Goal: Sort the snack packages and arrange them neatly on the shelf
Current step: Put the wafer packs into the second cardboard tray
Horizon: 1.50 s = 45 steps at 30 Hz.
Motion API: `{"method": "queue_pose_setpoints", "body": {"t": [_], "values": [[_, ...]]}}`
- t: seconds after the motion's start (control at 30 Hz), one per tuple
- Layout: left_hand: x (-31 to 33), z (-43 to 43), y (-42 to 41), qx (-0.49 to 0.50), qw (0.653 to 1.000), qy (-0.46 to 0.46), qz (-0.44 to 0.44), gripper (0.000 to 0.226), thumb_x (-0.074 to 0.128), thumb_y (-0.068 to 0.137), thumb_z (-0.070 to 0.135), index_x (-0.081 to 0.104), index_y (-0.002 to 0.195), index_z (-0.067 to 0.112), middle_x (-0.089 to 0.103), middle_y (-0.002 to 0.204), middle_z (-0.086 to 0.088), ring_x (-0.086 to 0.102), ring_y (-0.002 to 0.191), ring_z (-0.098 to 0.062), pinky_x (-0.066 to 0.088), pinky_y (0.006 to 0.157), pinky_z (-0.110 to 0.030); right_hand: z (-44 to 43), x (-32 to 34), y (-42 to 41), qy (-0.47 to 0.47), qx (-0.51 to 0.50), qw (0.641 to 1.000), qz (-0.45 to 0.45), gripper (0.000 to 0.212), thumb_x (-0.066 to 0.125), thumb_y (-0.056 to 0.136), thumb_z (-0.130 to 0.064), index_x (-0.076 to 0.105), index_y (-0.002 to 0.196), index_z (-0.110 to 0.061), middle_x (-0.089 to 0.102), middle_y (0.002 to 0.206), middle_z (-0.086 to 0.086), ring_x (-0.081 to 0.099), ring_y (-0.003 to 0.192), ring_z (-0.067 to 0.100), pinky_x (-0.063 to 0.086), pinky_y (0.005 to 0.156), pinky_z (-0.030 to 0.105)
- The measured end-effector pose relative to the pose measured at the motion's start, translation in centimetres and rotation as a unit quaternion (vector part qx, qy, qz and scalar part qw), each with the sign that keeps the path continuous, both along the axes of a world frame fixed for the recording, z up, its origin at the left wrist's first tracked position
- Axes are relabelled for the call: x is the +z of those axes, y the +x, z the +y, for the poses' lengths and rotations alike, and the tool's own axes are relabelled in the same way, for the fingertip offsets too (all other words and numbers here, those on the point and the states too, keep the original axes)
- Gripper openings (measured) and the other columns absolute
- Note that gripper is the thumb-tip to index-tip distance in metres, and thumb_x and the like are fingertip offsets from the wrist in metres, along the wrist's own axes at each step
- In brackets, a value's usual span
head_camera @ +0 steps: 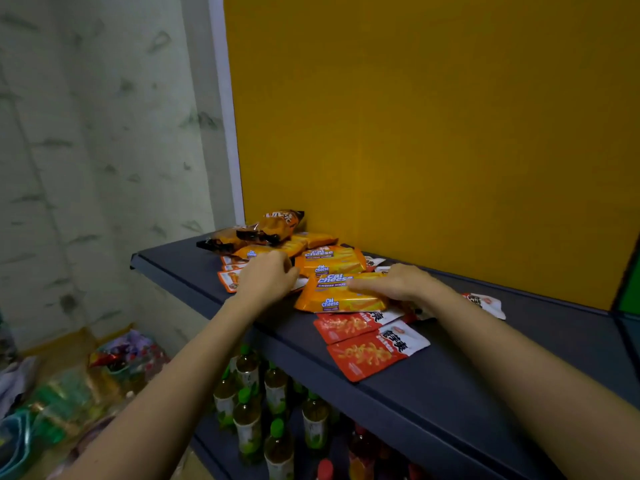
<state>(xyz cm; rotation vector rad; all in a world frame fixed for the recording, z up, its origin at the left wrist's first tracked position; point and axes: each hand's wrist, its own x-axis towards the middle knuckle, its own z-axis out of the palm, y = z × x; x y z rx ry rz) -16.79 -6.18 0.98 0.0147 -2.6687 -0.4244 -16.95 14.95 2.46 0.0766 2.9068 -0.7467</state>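
Observation:
Snack packages lie in a loose heap on the dark grey shelf [450,382]. Several yellow-orange Cal Cheese wafer packs [330,259] are piled in the middle, and dark orange bags [277,225] sit at the back left against the yellow panel. Two red and white sachets [375,353] lie near the front edge, with one more [486,303] to the right. My right hand [398,282] grips the front Cal Cheese pack [337,299] from the right. My left hand [266,275], fingers curled, rests among small orange sachets [228,280]; what it holds is hidden.
A lower shelf holds several green-capped tea bottles [247,420] and some red-capped ones [325,469]. On the floor at left lie bags of mixed goods [114,362]. A yellow back panel [433,133] rises behind the shelf, and a pale patterned curtain [97,150] hangs at left.

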Motion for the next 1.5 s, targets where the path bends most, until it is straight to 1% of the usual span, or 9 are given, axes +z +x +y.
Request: {"method": "queue_pose_setpoints", "body": {"t": [0.2, 0.33, 0.43, 0.8, 0.93, 1.03, 1.13, 1.33, 1.5], "values": [[-0.3, -0.5, -4.9, -0.017, 0.996, 0.038, -0.081, 0.038, 0.048, 0.093, 0.035, 0.064, 0.088, 0.001, 0.066, 0.092, -0.02, 0.062, 0.089, -0.033, 0.044, 0.068, -0.036, -0.8, -0.6, -1.2, -0.014, -0.021, 1.0, 0.002, 0.091, 0.068, 0.059, -0.073, 0.053, 0.128, -0.015, 0.053, 0.135, 0.004, 0.054, 0.116, 0.023, 0.046, 0.096, 0.037], [-0.6, -0.3, -7.0, -0.039, 0.992, 0.059, -0.102, 0.043, 0.047, 0.094, 0.038, 0.061, 0.098, -0.003, 0.065, 0.105, -0.021, 0.059, 0.099, -0.034, 0.041, 0.073, -0.034, -1.2, -0.3, -1.1, -0.131, -0.021, 0.991, -0.034, 0.04, 0.076, 0.069, -0.05, 0.059, 0.092, -0.023, 0.062, 0.104, -0.001, 0.058, 0.079, 0.01, 0.044, 0.063, 0.022], [-0.6, -0.3, -7.9, -0.057, 0.991, 0.065, -0.105, 0.044, 0.046, 0.095, 0.04, 0.06, 0.1, -0.001, 0.064, 0.109, -0.02, 0.058, 0.104, -0.034, 0.039, 0.074, -0.032, -1.4, -0.1, -1.0, -0.2, -0.028, 0.978, -0.055, 0.024, 0.075, 0.076, -0.036, 0.055, 0.079, -0.024, 0.066, 0.094, 0.0, 0.059, 0.071, 0.009, 0.043, 0.058, 0.021], [-0.5, -0.1, -10.2, -0.146, 0.967, 0.161, -0.134, 0.037, 0.059, 0.086, 0.033, 0.057, 0.108, 0.004, 0.065, 0.113, -0.018, 0.06, 0.104, -0.033, 0.048, 0.084, -0.035, 0.7, 1.2, -1.4, -0.368, -0.169, 0.914, 0.015, 0.026, 0.071, 0.079, -0.031, 0.059, 0.091, -0.011, 0.065, 0.08, 0.007, 0.058, 0.07, 0.018, 0.047, 0.071, 0.03], [-1.5, 0.1, -13.5, -0.179, 0.927, 0.281, -0.171, 0.088, 0.065, 0.056, 0.044, 0.044, 0.134, 0.008, 0.064, 0.118, -0.014, 0.063, 0.102, -0.03, 0.053, 0.089, -0.043, 2.3, 1.7, -0.2, -0.424, -0.203, 0.881, 0.057, 0.018, 0.066, 0.084, -0.027, 0.058, 0.089, -0.011, 0.063, 0.076, 0.007, 0.057, 0.066, 0.016, 0.047, 0.061, 0.026], [0.3, 0.5, -11.6, -0.176, 0.897, 0.35, -0.206, 0.079, 0.076, 0.071, 0.03, 0.041, 0.136, 0.003, 0.054, 0.129, -0.013, 0.057, 0.109, -0.025, 0.047, 0.088, -0.031, 3.3, 1.5, 0.6, -0.437, -0.24, 0.864, 0.079, 0.021, 0.065, 0.085, -0.026, 0.058, 0.098, -0.011, 0.064, 0.079, 0.007, 0.059, 0.067, 0.017, 0.044, 0.055, 0.027], [0.2, 1.0, -12.5, -0.167, 0.874, 0.385, -0.246, 0.088, 0.076, 0.076, 0.027, 0.027, 0.143, -0.002, 0.038, 0.146, -0.015, 0.042, 0.13, -0.029, 0.039, 0.098, -0.035, 4.2, 0.8, 1.1, -0.442, -0.27, 0.85, 0.095, 0.026, 0.067, 0.083, -0.026, 0.059, 0.101, -0.009, 0.066, 0.085, 0.01, 0.062, 0.073, 0.021, 0.049, 0.063, 0.031], [0.0, 2.1, -13.6, -0.178, 0.861, 0.395, -0.268, 0.102, 0.08, 0.072, 0.027, 0.018, 0.146, -0.005, 0.03, 0.151, -0.016, 0.036, 0.136, -0.03, 0.032, 0.111, -0.037, 5.0, -0.3, 2.0, -0.45, -0.302, 0.829, 0.136, 0.015, 0.067, 0.083, -0.023, 0.06, 0.087, -0.011, 0.065, 0.084, 0.008, 0.06, 0.074, 0.017, 0.048, 0.068, 0.029], [-0.1, 2.8, -13.6, -0.171, 0.862, 0.394, -0.27, 0.092, 0.082, 0.069, 0.021, 0.03, 0.14, -0.006, 0.042, 0.143, -0.015, 0.045, 0.128, -0.032, 0.041, 0.096, -0.034, 5.7, -0.8, 2.5, -0.451, -0.326, 0.817, 0.153, 0.015, 0.068, 0.083, -0.023, 0.061, 0.087, -0.011, 0.065, 0.083, 0.007, 0.06, 0.073, 0.017, 0.046, 0.064, 0.027]]}}
